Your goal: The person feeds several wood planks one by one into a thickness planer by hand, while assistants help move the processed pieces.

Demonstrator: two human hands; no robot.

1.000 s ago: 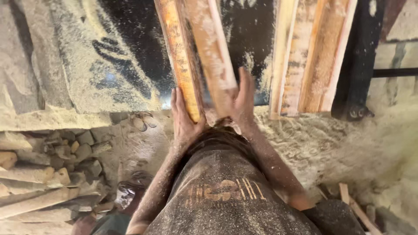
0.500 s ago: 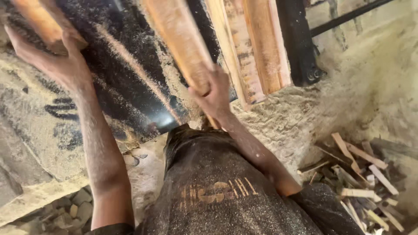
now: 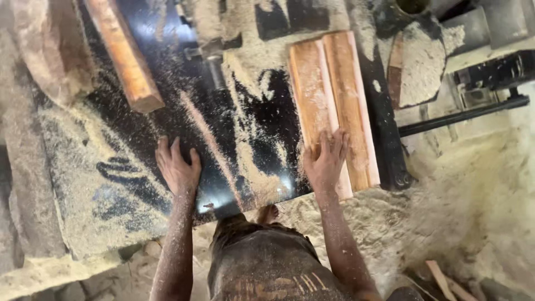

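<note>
Both hands are lying flat with fingers spread: the left hand on the dark, sawdust-strewn machine table, the right hand pressing the near end of two side-by-side orange-brown wooden planks. A separate reddish wooden block is lying well left, beyond the left hand.

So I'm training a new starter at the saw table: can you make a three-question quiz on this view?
1. True or false: the right hand rests on the paired wooden boards.
2. What does the left hand touch? A) single plank B) black table top C) metal bar
3. What powder covers the black table top?

Key: 1 true; 2 B; 3 sawdust.
</note>
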